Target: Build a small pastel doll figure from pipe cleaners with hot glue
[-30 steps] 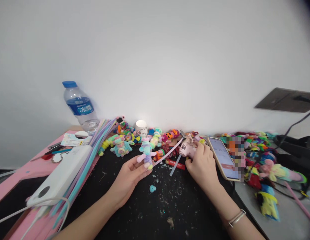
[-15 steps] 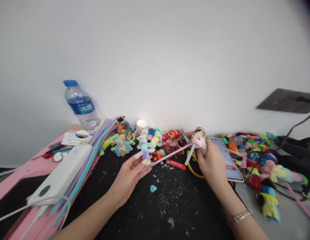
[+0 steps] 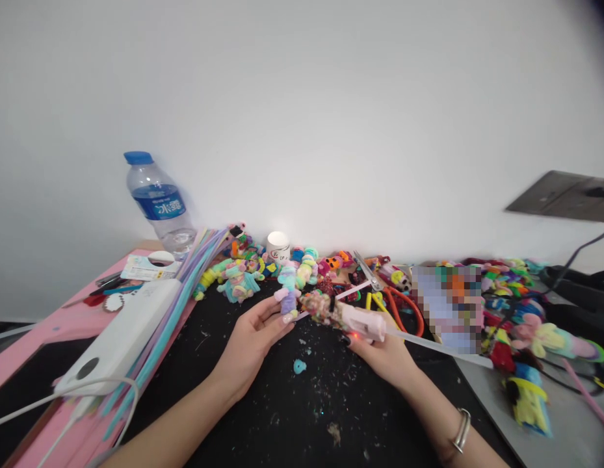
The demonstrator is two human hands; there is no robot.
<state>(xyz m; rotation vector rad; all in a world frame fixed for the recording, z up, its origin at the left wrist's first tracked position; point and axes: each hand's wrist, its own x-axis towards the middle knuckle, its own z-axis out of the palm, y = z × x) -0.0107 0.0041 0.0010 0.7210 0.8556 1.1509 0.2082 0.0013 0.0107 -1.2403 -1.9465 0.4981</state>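
Note:
My left hand (image 3: 253, 341) is closed on a small pastel pipe-cleaner doll (image 3: 288, 289), fingers pinching its lower end. My right hand (image 3: 387, 357) grips a pale pink hot glue gun (image 3: 363, 322), its crusted nozzle (image 3: 321, 307) pointing left, very close to the doll; I cannot tell whether they touch. A long translucent glue stick (image 3: 443, 348) sticks out of the gun's back, and a red light glows near my fingers. Behind the nozzle a thin pink pipe cleaner (image 3: 353, 290) shows in part.
Scissors with orange handles (image 3: 404, 309) lie behind my right hand. A white paper cup (image 3: 278, 246) and several fuzzy figures line the wall. Left are pastel pipe cleaners (image 3: 155, 344), a white power strip (image 3: 121, 331) and a water bottle (image 3: 160, 201). A blue scrap (image 3: 300, 366) lies on the black mat (image 3: 282, 422).
My right hand has swung the glue gun left and turned it, bringing the nozzle beside the doll. The scissors' orange handles have come into view. My left hand stays nearly in place, the doll slightly turned.

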